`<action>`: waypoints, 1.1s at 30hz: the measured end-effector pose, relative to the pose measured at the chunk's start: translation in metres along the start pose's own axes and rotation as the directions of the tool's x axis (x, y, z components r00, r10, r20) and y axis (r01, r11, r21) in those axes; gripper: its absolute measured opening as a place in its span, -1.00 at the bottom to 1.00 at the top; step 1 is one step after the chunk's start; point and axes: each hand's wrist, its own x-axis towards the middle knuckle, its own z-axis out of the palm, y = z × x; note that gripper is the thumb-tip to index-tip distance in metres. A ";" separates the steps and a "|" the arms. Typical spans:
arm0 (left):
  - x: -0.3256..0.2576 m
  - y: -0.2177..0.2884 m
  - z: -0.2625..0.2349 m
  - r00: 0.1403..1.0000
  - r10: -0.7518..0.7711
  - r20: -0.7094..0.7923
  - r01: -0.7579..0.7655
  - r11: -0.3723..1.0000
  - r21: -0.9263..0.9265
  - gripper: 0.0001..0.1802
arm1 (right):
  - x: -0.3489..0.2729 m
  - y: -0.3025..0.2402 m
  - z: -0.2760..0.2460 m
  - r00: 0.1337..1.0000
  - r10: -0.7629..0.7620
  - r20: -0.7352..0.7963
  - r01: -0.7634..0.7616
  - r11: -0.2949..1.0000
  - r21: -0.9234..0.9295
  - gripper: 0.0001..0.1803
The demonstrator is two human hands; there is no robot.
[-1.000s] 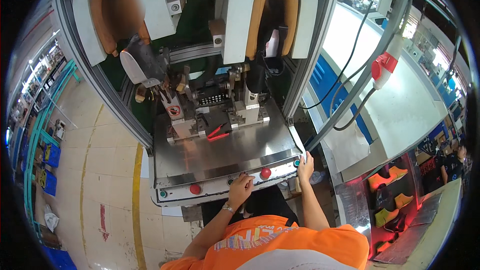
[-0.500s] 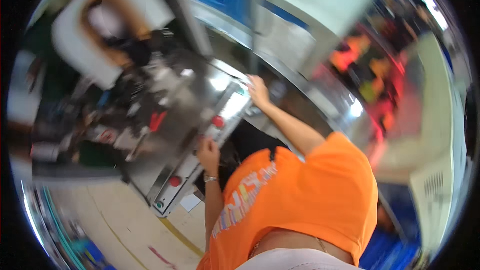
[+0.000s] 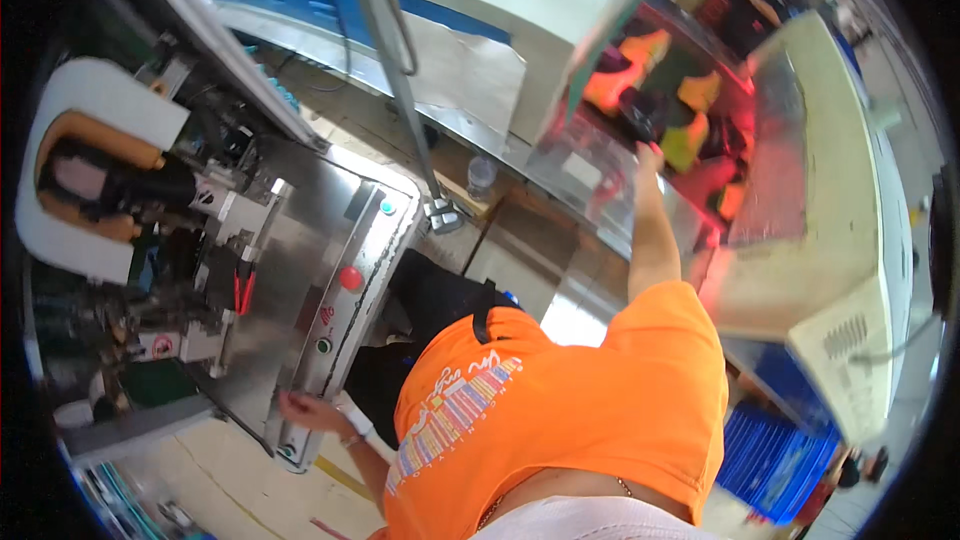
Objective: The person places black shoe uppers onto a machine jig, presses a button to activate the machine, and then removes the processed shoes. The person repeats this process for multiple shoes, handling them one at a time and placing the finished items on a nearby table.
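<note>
Fingers of the right hand (image 3: 651, 156) are at the near edge of a dark shoe (image 3: 640, 115) at two o'clock; whether they grip it, I cannot tell. Rounded and blackish, it lies in red light — with an orange shoe (image 3: 612, 90) at its eleven o'clock and a curved yellow-green shoe (image 3: 683, 145) at its four. Smooth, shiny sheet metal (image 3: 555, 165) runs just below. At half past seven, the left hand (image 3: 315, 413) is by the scuffed white panel (image 3: 372, 242) — its blurred fingers' spread unclear.
</note>
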 end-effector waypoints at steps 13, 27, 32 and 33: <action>0.023 -0.010 -0.075 0.943 -0.139 -0.302 0.176 0.980 0.097 -0.81 | 0.053 0.043 0.044 0.803 0.407 0.435 -0.545 0.796 0.262 -0.61; 0.075 0.130 -0.022 0.963 0.271 0.002 -0.271 0.962 -0.021 -0.79 | -0.012 -0.096 0.017 0.948 -0.196 0.250 0.215 0.975 -0.050 -0.69; 0.077 0.160 -0.015 0.962 0.268 0.053 -0.252 0.945 -0.208 -0.78 | -0.119 -0.221 -0.015 0.732 -0.458 0.505 0.509 0.860 0.042 -0.75; 0.078 0.164 -0.009 0.959 0.267 0.091 -0.227 0.923 -0.311 -0.79 | -0.152 -0.251 -0.021 0.674 -0.443 0.591 0.480 0.871 0.105 -0.76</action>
